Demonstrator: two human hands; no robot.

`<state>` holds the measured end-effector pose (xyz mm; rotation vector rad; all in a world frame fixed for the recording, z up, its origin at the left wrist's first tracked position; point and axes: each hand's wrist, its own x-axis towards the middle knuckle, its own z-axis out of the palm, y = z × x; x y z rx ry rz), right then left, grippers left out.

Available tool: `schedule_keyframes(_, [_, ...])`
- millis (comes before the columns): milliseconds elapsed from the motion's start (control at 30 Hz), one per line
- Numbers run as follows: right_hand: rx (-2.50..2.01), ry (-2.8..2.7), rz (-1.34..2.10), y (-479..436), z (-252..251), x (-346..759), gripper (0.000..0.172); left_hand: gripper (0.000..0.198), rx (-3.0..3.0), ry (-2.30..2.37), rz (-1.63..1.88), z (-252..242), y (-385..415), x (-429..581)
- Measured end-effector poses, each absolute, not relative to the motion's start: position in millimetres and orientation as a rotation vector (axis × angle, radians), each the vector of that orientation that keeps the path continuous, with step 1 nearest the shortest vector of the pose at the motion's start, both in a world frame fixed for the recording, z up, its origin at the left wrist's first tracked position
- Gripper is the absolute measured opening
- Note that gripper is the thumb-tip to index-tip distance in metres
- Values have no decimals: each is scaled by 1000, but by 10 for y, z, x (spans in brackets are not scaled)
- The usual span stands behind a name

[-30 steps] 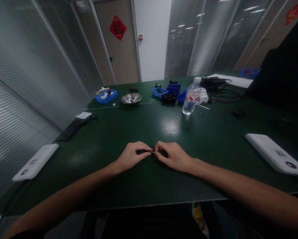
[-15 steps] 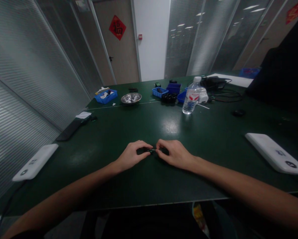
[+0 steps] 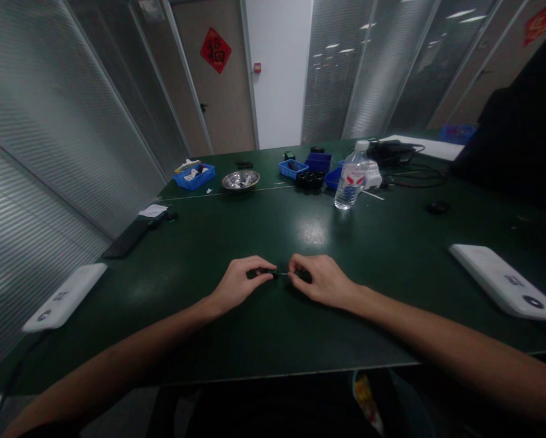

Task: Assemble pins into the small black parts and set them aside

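Note:
My left hand (image 3: 239,281) rests low over the dark green table (image 3: 200,340), thumb and fingers closed on a small dark piece (image 3: 275,274) whose kind is too small to tell. Facing it, my right hand (image 3: 321,278) is closed in a pinch. From its fingertips a thin, pale, rod-like bit (image 3: 284,274) points left toward the dark piece. Whether the rod's tip touches that piece I cannot tell. My fingers hide most of what each hand holds.
A water bottle (image 3: 349,176) stands beyond my right hand. Farther back are a metal bowl (image 3: 241,188) and blue trays (image 3: 194,176). White devices lie left (image 3: 67,298) and right (image 3: 501,277). A person in dark clothing (image 3: 519,128) is at the right.
My left hand has shifted slightly left and my right hand slightly right. The gap between their fingertips is a little wider, and more of the thin rod shows.

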<state>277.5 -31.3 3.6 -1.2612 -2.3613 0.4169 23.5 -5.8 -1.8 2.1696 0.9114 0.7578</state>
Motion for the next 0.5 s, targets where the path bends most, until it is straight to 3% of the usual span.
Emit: schedule_keyframes(500, [-1199, -2346, 482, -373, 50, 2717, 13, 24, 2174, 742, 683, -14, -58, 244])
